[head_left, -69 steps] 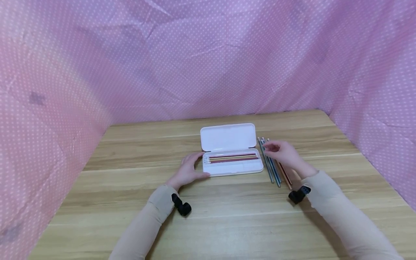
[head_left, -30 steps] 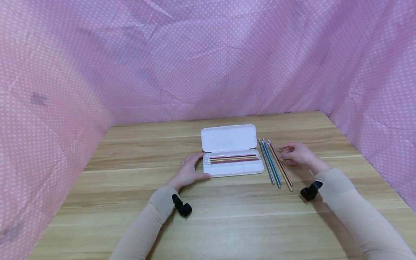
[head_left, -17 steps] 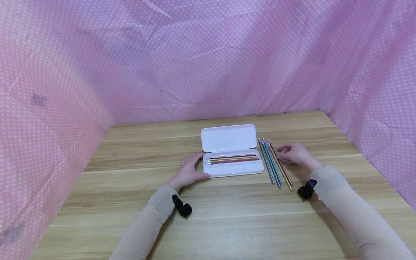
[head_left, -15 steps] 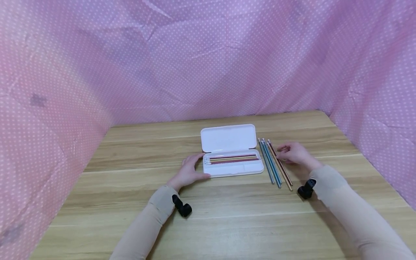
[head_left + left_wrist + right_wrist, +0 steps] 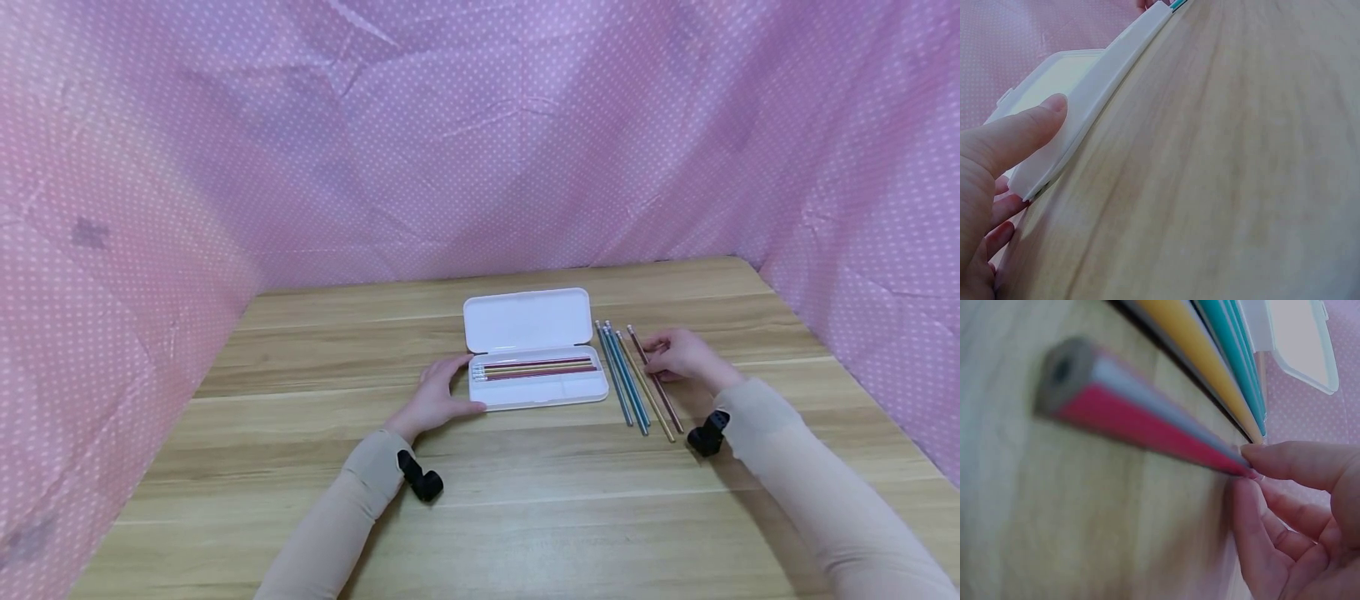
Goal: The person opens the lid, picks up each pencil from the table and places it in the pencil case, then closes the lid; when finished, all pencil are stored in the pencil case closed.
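- R hand: thumb + fingertips pinched on a red pencil partway along; its flat end w/ dark lead core shows to the wrist cam, eraser end points away from the person; can't tell if it's off the table
- L hand: thumb on front wall, fingers round the left end, gripping the white case
- R hand pose: low over the table, reaching in from the right; L hand low too, thumb & fingers spread in a C
- Forearms reach fwd in beige sleeves, black cam at each wrist
- Btwn R hand & case: gold pencil near the red one, then teal pencils, all slanting
- Case lid tipped back, stored pencils in the rear section, incl red & gold
- Wood-grain table under everything; creased pink dotted cloth behind & both sides
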Motion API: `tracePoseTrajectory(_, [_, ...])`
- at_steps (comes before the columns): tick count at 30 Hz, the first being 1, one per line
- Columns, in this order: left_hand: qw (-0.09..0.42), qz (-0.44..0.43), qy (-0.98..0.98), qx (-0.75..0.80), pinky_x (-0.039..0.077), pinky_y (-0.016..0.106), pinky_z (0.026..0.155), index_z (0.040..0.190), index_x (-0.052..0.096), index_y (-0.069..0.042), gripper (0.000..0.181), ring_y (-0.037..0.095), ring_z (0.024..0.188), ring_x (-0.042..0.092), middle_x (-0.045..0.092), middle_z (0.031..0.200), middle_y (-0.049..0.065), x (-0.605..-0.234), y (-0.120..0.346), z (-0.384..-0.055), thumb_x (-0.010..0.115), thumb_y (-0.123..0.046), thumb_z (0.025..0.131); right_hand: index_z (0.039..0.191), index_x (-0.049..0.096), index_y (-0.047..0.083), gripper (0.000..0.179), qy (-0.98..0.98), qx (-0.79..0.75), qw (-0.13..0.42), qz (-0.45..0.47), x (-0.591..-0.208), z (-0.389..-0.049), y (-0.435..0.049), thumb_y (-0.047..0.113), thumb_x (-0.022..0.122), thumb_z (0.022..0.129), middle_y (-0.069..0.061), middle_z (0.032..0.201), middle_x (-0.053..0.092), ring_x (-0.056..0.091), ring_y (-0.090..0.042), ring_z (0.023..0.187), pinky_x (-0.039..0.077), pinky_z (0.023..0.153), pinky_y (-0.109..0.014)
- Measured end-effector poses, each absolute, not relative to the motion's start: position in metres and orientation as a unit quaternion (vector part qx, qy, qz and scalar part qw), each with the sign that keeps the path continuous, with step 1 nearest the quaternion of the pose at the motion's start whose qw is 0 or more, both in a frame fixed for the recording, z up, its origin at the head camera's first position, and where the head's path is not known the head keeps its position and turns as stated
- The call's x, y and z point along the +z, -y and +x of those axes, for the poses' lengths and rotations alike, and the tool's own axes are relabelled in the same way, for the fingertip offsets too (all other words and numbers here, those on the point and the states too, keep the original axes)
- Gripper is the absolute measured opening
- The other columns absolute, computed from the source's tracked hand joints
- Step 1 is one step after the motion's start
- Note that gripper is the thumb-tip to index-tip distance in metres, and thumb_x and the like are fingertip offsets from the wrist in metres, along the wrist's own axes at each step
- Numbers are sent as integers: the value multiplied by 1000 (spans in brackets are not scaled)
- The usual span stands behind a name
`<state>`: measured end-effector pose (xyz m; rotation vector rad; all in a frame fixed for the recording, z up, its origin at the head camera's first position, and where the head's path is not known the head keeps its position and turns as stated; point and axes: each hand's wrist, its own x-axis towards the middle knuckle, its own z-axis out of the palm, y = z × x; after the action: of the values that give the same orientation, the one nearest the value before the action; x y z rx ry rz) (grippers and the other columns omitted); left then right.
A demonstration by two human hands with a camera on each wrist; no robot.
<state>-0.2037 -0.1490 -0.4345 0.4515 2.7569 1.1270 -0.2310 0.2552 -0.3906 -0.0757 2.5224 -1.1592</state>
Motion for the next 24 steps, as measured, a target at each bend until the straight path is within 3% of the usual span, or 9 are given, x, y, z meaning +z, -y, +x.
tracePoseTrajectory(8, [65, 146, -914, 373, 13, 48, 116, 143, 41, -19, 87, 29, 138, 28, 40, 147, 7, -434, 150, -202, 83, -38, 69, 120, 50, -16, 48, -905, -381, 188, -30, -388, -231, -253, 2, 66, 79, -13, 88, 61, 60, -12, 72, 56, 67, -27])
tracePoseTrajectory(15, [60, 151, -915, 369, 14, 48, 116, 142, 42, -18, 86, 29, 137, 30, 41, 147, 7, -435, 150, -202, 83, -38, 69, 119, 53, -14, 47, -914, -362, 182, -30, -387, -231, -252, 4, 66, 78, -18, 96, 62, 59, -15, 78, 56, 66, -28])
tracePoseTrajectory(20, [60, 149, -915, 370, 13, 48, 116, 142, 42, -18, 86, 28, 138, 30, 41, 147, 6, -435, 149, -203, 83, -38, 69, 121, 52, -15, 48, -905, -384, 181, -37, -388, -231, -257, 3, 64, 79, -23, 102, 62, 60, -16, 80, 57, 68, -30])
tracePoseTrajectory(24, [61, 149, -915, 370, 12, 47, 116, 142, 42, -18, 87, 28, 138, 30, 41, 147, 6, -434, 149, -203, 83, -38, 69, 121, 53, -12, 45, -878, -436, 190, -49, -391, -233, -265, 3, 61, 80, -18, 98, 62, 61, -16, 81, 57, 71, -31])
